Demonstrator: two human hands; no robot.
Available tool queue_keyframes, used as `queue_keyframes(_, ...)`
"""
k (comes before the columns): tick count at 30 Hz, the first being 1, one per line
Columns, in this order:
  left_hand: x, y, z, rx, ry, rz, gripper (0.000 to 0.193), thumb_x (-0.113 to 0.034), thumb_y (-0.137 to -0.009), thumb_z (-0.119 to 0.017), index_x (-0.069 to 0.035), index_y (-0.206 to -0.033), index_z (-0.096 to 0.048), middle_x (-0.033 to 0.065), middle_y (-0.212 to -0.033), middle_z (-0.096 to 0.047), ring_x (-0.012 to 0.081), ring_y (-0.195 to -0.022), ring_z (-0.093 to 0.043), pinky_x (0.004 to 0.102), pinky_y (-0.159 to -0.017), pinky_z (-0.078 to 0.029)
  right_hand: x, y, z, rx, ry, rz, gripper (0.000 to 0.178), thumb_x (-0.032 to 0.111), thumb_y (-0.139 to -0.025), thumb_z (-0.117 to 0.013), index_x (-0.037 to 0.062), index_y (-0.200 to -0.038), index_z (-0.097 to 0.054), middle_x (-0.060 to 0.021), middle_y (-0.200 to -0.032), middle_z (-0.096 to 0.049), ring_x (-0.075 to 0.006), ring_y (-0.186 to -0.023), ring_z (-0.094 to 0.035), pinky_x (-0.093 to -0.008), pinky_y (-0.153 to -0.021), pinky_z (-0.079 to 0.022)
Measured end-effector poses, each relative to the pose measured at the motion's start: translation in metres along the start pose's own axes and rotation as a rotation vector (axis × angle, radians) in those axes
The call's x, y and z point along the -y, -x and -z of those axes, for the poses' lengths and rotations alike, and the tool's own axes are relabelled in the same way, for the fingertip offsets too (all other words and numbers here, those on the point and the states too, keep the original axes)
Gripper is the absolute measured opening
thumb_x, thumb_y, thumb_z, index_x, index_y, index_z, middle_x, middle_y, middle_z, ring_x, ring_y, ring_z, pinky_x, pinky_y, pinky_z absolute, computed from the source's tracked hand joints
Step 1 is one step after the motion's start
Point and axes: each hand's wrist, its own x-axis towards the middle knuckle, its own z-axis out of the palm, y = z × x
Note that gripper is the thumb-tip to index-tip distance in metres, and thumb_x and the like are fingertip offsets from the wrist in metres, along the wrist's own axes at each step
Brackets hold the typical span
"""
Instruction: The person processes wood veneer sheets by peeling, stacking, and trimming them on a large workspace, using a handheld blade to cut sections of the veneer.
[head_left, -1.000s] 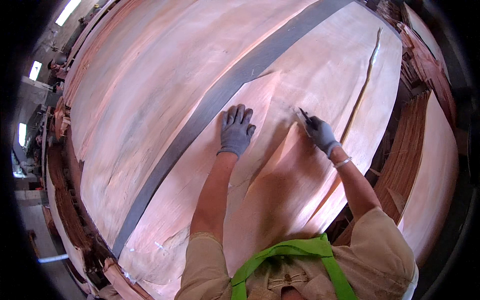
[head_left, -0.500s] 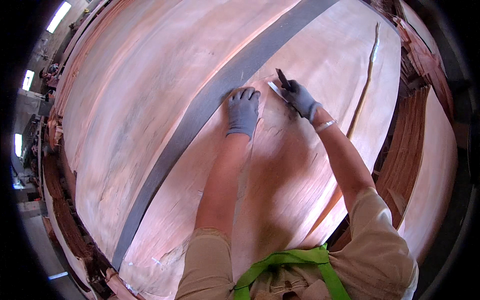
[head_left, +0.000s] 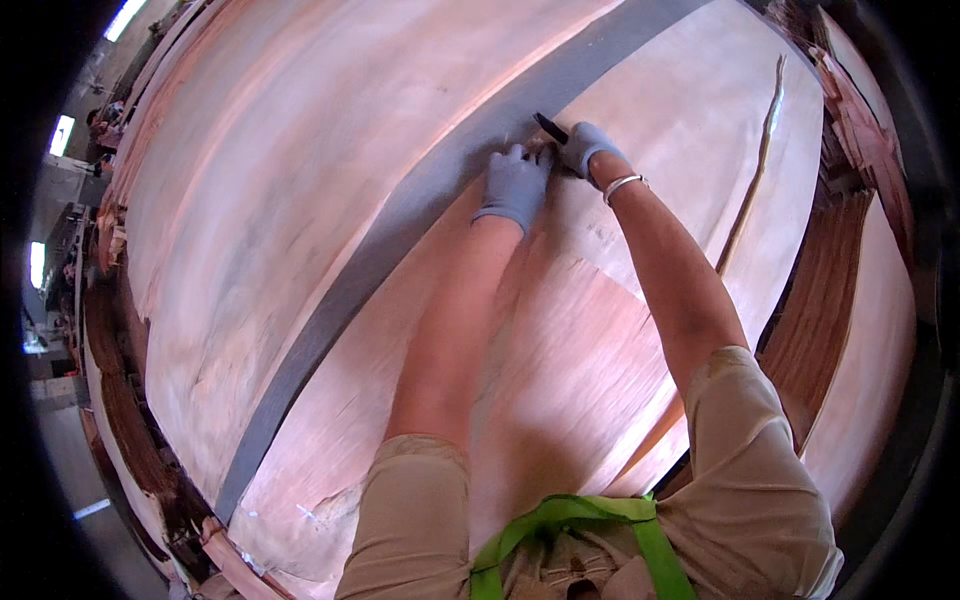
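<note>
Both my hands wear grey gloves and meet near the upper middle, over thin pinkish wood veneer sheets (head_left: 610, 300). My left hand (head_left: 515, 187) has its fingers bent down onto the edge of a veneer piece, beside a dark grey strip (head_left: 370, 255). Close on its right, my right hand (head_left: 590, 148) is closed around a knife (head_left: 549, 127). The knife's dark end sticks out up and left over the strip; its silvery blade is hidden now. Where the fingertips of the two hands come together, the veneer is mostly covered.
Another broad veneer sheet (head_left: 270, 200) spreads left of the strip. A long narrow split (head_left: 755, 180) runs down the right-hand sheet. Stacked veneer (head_left: 820, 300) with ragged edges stands at the right, and more torn layers (head_left: 125, 390) line the left side.
Both hands have moved slightly up and right, with the right hand drawing in against the left. The knife has turned, and its silvery blade no longer shows.
</note>
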Motion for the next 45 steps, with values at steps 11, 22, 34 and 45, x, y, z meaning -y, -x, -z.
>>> queue_keyframes(11, 0.068, 0.163, 0.017, -0.633, 0.53, 0.361, 0.053, 0.006, -0.076, -0.039, -0.006, -0.127, -0.042, 0.0211, -0.132, -0.038, 0.0324, -0.12, -0.041, 0.0404, -0.101, -0.03, -0.03, 0.116, 0.028, -0.038, 0.097, 0.178, 0.04, 0.03, -0.073, -0.066, 0.0027, -0.099, -0.052, -0.021, -0.093, -0.061, -0.0389, -0.09, -0.056, -0.0429, -0.074, -0.046)
queue_keyframes(22, -0.159, 0.745, 0.189, -0.606, 0.019, 1.831, 0.045, 0.003, -0.072, -0.044, -0.008, -0.114, -0.055, 0.0181, -0.134, -0.037, 0.0347, -0.108, -0.049, 0.0401, -0.088, -0.042, -0.016, 0.353, -0.077, 0.462, -0.23, 0.596, 0.031, 0.013, -0.085, -0.051, 0.0007, -0.113, -0.054, -0.0208, -0.102, -0.06, -0.0293, -0.084, -0.06, -0.0358, -0.072, -0.047)
queue_keyframes(34, -0.249, 1.052, 0.172, -0.917, -0.13, 2.548, 0.067, -0.038, -0.078, -0.06, 0.001, -0.127, -0.038, 0.0173, -0.133, -0.035, 0.0324, -0.119, -0.04, 0.0377, -0.097, -0.035, 0.125, 0.59, -0.162, 0.516, 0.093, 1.06, 0.046, 0.014, -0.071, -0.067, 0.0036, -0.111, -0.048, -0.0165, -0.114, -0.051, -0.0367, -0.102, -0.051, -0.042, -0.08, -0.044)
queue_keyframes(45, -0.223, 1.162, 0.132, -1.846, 0.945, 2.08, 0.047, -0.028, -0.078, -0.067, 0.001, -0.11, -0.049, 0.0103, -0.102, -0.057, 0.0188, -0.086, -0.055, 0.0312, -0.07, -0.047, 0.141, 0.632, -0.214, 0.105, 0.223, 0.931, 0.036, 0.015, -0.074, -0.065, 0.0059, -0.107, -0.055, -0.0148, -0.108, -0.054, -0.0325, -0.097, -0.054, -0.0389, -0.081, -0.045)
